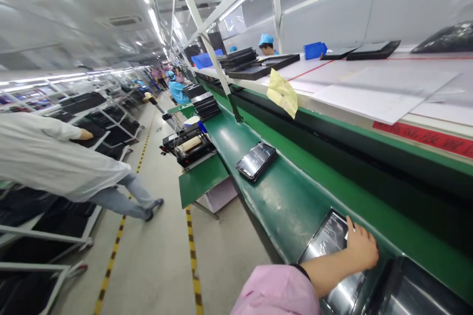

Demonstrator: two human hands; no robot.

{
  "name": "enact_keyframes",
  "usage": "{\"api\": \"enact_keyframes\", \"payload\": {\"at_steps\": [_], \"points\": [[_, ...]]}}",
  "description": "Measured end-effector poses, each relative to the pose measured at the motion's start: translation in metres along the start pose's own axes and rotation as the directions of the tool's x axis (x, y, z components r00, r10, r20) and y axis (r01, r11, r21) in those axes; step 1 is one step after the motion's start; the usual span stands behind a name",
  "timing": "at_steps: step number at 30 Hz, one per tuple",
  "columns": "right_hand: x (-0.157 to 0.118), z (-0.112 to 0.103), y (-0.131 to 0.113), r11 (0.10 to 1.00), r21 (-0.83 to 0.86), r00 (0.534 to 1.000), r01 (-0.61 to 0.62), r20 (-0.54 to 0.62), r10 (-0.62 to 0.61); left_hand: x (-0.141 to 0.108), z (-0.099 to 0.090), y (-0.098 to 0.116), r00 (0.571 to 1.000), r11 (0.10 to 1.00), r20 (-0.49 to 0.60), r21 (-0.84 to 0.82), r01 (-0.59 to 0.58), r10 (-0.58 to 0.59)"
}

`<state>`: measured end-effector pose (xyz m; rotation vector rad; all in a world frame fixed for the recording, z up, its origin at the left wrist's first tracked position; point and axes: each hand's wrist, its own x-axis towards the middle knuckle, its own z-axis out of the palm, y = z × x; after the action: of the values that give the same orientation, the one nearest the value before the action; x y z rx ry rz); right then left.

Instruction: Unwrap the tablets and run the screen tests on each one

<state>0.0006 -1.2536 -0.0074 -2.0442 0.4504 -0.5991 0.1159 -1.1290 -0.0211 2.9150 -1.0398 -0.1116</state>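
Note:
My left hand (pixel 362 247), below a pink sleeve, reaches in from the bottom centre. Its fingers curl at the right edge of a glossy dark panel (pixel 328 238) on the green bench (pixel 291 206). One finger sticks out over the panel's surface; the thumb is hidden. Another shiny black panel (pixel 417 290) lies at the bottom right, beside the hand and cut off by the frame. Farther up the bench rests a small stack of dark panels (pixel 256 160). My right hand is out of view.
A white shelf (pixel 343 83) with trays and a blue bin (pixel 315 50) runs above the bench. Black stacked trays (pixel 205 104) stand at its far end. A small green side table (pixel 203 179) adjoins the bench. At left, a person in a pale coat (pixel 74 157) is beside racks.

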Motion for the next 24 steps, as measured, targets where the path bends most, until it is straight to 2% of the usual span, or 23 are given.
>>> {"api": "enact_keyframes", "payload": {"at_steps": [2,4,6,8,9,11,12,13,15,16,17,18,19,20,22,24], "points": [[0.024,0.015,-0.001,0.998,0.053,0.997,-0.042,-0.057,0.045,0.006,0.003,0.002,1.0,1.0,0.026,0.017,-0.003,0.002],[0.04,0.03,-0.003,0.995,0.081,0.997,-0.057,-0.056,0.061,0.01,0.004,0.003,0.998,0.999,0.065,0.025,-0.02,0.018],[0.045,0.041,-0.005,0.995,0.08,0.997,-0.064,-0.037,0.067,0.014,0.003,0.003,0.995,0.998,0.088,0.027,-0.05,0.048],[0.037,0.041,-0.003,0.995,0.066,0.996,-0.081,-0.018,0.082,0.015,-0.005,0.002,0.993,0.997,0.09,0.024,-0.076,0.074],[0.028,0.034,0.001,0.994,0.054,0.995,-0.098,-0.013,0.098,0.015,-0.012,0.002,0.993,0.996,0.085,0.016,-0.086,0.085],[-0.004,0.007,0.014,0.988,0.013,0.988,-0.152,-0.017,0.152,0.01,-0.031,0.001,0.996,0.998,0.064,-0.042,-0.053,0.056],[-0.025,-0.012,0.019,0.982,-0.018,0.982,-0.187,-0.034,0.187,0.006,-0.042,0.0,0.999,0.994,0.048,-0.105,-0.02,0.025],[-0.048,-0.032,0.022,0.967,-0.059,0.968,-0.247,-0.052,0.244,0.001,-0.052,-0.002,0.997,0.977,0.033,-0.198,0.078,-0.073],[-0.091,-0.066,0.017,0.909,-0.129,0.918,-0.396,-0.084,0.388,-0.013,-0.068,-0.011,0.992,0.951,0.02,-0.282,0.125,-0.125],[-0.107,-0.077,0.011,0.822,-0.154,0.836,-0.548,-0.064,0.546,-0.02,-0.071,-0.019,0.988,0.934,0.015,-0.325,0.147,-0.15],[-0.117,-0.082,0.004,0.762,-0.12,0.77,-0.637,-0.038,0.637,-0.029,-0.071,-0.028,0.983,0.913,0.009,-0.367,0.176,-0.186],[-0.122,-0.084,-0.002,0.748,-0.059,0.749,-0.66,0.011,0.662,-0.038,-0.069,-0.039,0.968,0.887,0.008,-0.397,0.234,-0.252],[-0.122,-0.083,-0.007,0.729,0.006,0.729,-0.684,0.011,0.684,-0.049,-0.064,-0.052,0.944,0.855,0.019,-0.419,0.305,-0.328],[-0.119,-0.081,-0.009,0.697,0.058,0.698,-0.714,-0.004,0.716,-0.06,-0.058,-0.065,0.913,0.816,0.041,-0.433,0.383,-0.407],[-0.111,-0.077,-0.01,0.674,0.11,0.675,-0.73,-0.038,0.737,-0.084,-0.045,-0.089,0.837,0.722,0.124,-0.45,0.526,-0.532],[-0.106,-0.076,-0.01,0.655,0.173,0.663,-0.735,-0.015,0.748,-0.102,-0.033,-0.107,0.798,0.644,0.239,-0.485,0.592,-0.553]]}}
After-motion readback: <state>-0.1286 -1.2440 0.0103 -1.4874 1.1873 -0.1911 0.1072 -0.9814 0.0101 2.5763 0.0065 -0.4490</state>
